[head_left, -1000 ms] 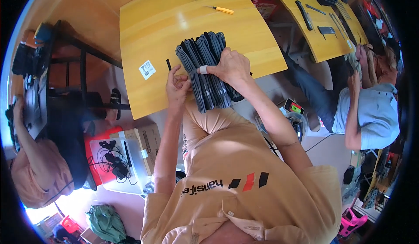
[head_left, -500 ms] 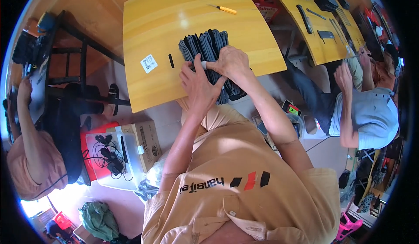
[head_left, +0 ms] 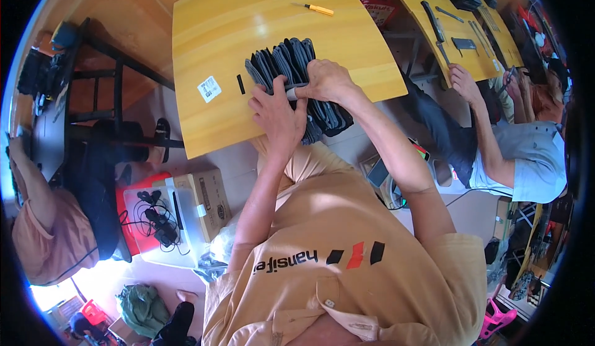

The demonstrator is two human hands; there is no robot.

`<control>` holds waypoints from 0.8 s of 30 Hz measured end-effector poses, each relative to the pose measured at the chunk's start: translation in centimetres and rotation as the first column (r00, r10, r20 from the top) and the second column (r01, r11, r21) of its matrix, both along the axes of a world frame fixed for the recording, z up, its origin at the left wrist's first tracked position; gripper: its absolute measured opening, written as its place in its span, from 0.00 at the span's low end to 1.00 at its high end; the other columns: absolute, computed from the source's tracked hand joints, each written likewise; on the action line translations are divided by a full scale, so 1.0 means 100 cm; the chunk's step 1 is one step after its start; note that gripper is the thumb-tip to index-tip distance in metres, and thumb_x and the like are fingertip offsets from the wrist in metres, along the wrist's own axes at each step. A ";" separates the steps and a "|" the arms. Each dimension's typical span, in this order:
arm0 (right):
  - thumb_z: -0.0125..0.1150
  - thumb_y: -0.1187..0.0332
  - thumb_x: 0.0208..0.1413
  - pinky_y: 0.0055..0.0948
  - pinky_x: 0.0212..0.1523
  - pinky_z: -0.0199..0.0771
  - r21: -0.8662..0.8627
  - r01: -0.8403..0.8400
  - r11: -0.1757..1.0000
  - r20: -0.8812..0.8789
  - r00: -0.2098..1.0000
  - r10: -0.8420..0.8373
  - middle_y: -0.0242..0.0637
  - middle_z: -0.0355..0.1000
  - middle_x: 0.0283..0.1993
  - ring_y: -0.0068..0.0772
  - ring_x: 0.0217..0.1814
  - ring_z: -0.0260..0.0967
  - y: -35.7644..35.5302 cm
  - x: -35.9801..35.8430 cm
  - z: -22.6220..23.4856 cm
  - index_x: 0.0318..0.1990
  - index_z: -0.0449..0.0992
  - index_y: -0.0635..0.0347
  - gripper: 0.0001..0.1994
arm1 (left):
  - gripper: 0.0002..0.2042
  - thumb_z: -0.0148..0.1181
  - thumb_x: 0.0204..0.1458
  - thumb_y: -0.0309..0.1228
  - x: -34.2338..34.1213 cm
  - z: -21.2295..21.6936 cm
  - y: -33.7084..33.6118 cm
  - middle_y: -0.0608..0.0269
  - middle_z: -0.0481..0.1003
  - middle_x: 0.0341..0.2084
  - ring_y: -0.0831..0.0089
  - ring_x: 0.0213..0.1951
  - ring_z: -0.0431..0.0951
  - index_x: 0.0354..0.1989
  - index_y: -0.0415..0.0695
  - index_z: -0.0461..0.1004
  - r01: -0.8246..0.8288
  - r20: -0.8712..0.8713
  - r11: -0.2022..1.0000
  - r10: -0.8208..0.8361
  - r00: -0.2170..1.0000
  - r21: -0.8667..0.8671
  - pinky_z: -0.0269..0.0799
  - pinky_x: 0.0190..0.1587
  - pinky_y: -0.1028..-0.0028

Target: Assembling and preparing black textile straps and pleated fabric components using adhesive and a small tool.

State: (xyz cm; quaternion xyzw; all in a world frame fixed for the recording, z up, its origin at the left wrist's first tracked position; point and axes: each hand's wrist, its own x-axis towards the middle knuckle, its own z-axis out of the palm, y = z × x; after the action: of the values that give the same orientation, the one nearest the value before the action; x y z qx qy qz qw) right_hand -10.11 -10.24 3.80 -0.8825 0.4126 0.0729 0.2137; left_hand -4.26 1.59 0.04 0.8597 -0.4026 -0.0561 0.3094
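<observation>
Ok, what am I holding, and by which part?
A bundle of dark folded fabric: your right hand grips its right side, around mid-length. Your left hand lies over its left side; its grip is unclear.

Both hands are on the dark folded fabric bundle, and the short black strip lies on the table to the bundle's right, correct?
Not quite: the head view shows the short black strip on the table to the left of the dark folded fabric bundle. The left hand and right hand are on the bundle.

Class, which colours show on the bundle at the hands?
The bundle is black and dark grey, seen in the head view.
</observation>
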 end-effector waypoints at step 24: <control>0.55 0.54 0.52 0.41 0.30 0.65 0.205 -0.149 0.967 0.360 0.931 0.067 0.55 0.67 0.21 0.48 0.26 0.67 -0.022 -0.022 -0.022 0.26 0.71 0.73 0.23 | 0.29 0.65 0.38 0.41 0.000 -0.002 0.004 0.50 0.56 0.47 0.52 0.49 0.57 0.50 0.48 0.63 -0.062 -0.011 0.991 0.061 0.998 -0.115 0.56 0.50 0.56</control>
State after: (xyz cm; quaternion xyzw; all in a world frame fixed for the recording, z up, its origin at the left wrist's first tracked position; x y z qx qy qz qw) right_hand -12.36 -12.42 1.63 -0.8722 0.3074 -0.0263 0.3796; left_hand -4.29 2.03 -0.18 0.8523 -0.3772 -0.0264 0.3614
